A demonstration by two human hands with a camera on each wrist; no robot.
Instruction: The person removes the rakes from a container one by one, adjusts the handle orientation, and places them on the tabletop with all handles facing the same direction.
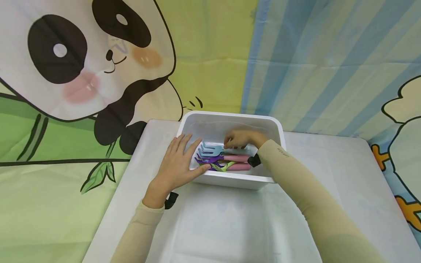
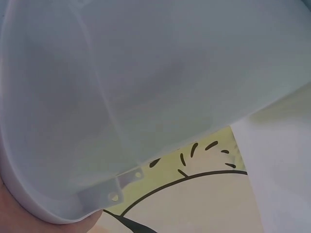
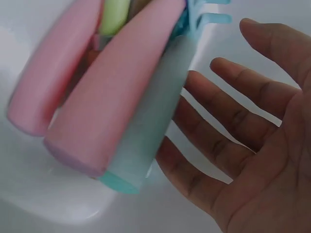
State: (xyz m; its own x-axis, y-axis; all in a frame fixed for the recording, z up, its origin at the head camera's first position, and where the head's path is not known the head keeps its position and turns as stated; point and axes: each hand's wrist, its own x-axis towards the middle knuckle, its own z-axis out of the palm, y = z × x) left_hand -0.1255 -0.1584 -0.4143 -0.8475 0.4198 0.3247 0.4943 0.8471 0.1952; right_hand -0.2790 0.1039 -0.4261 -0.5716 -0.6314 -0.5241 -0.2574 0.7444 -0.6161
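Note:
A white plastic bin [image 1: 231,179] holds several small hand tools with forked heads and thick handles. My left hand [image 1: 175,160] rests on the bin's left front corner, fingers spread and fairly straight, with the thumb along the front rim. Inside the bin, my right hand [image 3: 262,111] hangs with loosely bent fingers beside the pale teal handle [image 3: 150,116] of a light blue hand fork [image 1: 212,150]; its fingertips are close to or touching that handle. Nearer the front lie a purple-headed tool [image 1: 210,159] and a green-headed one [image 1: 224,167], among pink handles [image 1: 239,167]. Some heads overlap and are partly hidden.
The bin stands on a white-covered table [image 1: 223,223], near its back edge. Behind it hangs a printed cloth with a panda [image 1: 131,98] and blue stripes. A black strap [image 1: 171,201] shows at the left wrist, another black piece [image 1: 254,160] near the right.

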